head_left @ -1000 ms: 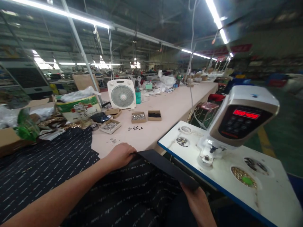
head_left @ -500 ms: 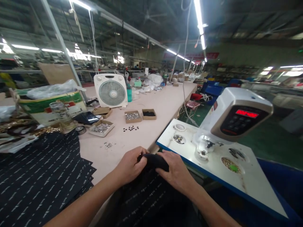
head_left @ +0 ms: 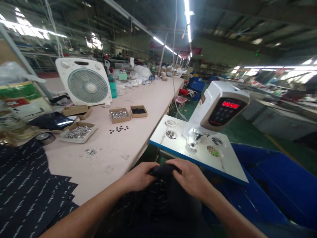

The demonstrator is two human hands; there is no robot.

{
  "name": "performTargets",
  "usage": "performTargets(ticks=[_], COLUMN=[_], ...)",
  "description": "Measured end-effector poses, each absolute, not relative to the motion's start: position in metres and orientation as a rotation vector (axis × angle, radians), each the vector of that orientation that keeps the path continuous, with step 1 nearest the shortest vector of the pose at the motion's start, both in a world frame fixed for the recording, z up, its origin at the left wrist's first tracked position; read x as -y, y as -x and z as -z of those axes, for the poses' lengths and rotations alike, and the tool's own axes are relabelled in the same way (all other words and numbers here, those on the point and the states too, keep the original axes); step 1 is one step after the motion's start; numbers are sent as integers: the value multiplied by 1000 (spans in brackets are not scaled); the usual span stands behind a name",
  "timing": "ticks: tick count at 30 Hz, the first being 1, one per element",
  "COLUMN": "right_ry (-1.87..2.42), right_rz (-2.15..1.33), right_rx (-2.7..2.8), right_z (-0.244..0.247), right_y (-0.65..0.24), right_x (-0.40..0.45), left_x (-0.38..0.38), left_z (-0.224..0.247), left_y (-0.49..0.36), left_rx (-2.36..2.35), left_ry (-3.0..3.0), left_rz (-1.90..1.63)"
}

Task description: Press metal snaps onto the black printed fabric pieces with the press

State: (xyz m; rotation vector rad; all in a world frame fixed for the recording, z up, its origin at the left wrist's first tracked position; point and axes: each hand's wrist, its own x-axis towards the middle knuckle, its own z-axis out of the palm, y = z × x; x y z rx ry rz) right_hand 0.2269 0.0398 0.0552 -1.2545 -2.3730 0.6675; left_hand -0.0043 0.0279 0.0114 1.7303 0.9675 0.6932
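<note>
Dark fabric [head_left: 163, 170] is bunched between my two hands at the lower middle, its lower part hanging toward my lap. My left hand [head_left: 142, 177] grips its left side, thumb and fingers pressed together. On the right side my right hand [head_left: 189, 177] has its fingers wrapped over the same cloth. Just beyond the hands stands a white machine [head_left: 220, 104] with a lit red display, on a white board [head_left: 230, 165] with blue edges. Neither hand touches the machine or the board.
The pinkish table [head_left: 138, 132] bears a box fan [head_left: 88, 82], small boxes of metal parts [head_left: 79, 132], loose black pieces [head_left: 120, 129] and a black tape roll [head_left: 45, 138]. Dark dashed fabric [head_left: 27, 195] lies at the left. Blue bins [head_left: 279, 185] stand at the lower right.
The view has turned right, so the table, fan and machine appear further left. Both hands still hold the fabric, which has been shifted and folded differently between them.
</note>
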Motion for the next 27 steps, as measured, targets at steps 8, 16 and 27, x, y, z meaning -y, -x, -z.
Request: performTargets(ticks=[8, 16, 27], right_ry=[1186, 1220, 1250], right_rz=[-244, -1099, -1466], right_rx=[2294, 2399, 2168], right_z=[-35, -28, -21], right_y=[-216, -214, -206], right_x=[-17, -54, -50], left_x=[-35, -28, -35], left_z=[-8, -7, -12], left_y=[-12, 4, 22], left_rx=[-1104, -1169, -977], left_ry=[-1621, -1637, -1582], left_rz=[-743, -582, -210])
